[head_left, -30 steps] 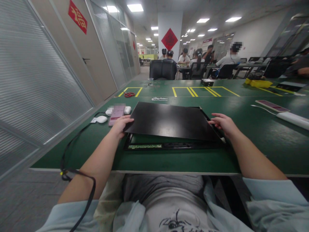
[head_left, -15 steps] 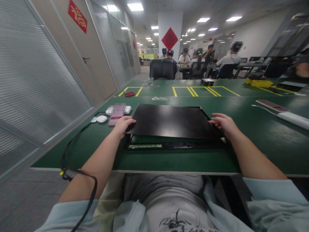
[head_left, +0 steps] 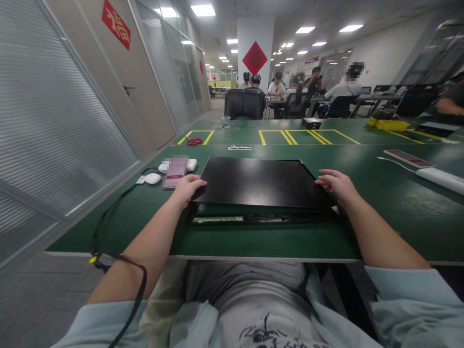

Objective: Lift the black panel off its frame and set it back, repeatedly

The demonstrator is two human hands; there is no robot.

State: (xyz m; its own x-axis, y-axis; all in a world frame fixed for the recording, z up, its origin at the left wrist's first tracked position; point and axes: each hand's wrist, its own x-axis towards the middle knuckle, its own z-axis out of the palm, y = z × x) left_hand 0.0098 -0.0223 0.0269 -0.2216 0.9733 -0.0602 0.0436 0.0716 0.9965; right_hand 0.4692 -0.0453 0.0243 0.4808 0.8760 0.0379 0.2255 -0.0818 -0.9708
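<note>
As a phone [head_left: 176, 173] with a pinkish screen lies at left on the green bench [head_left: 261, 244], the left hand [head_left: 190, 187] pinches the left edge of a black panel [head_left: 253, 181], thumb on top. Over the past second the panel has slid slightly right and dipped on that side, the hand travelling with it; it appears to sit flatter over the dark frame [head_left: 286, 219] beneath, though its left side looks raised. A green circuit strip [head_left: 217, 220] (its parts too small to make out) shows uncovered along the frame's near bar. Well apart from the left, the right hand [head_left: 335, 186] has its fingertips at the assembly's right edge; whether they grip or merely touch cannot be told. Farther right lies a second phone [head_left: 409, 158].
</note>
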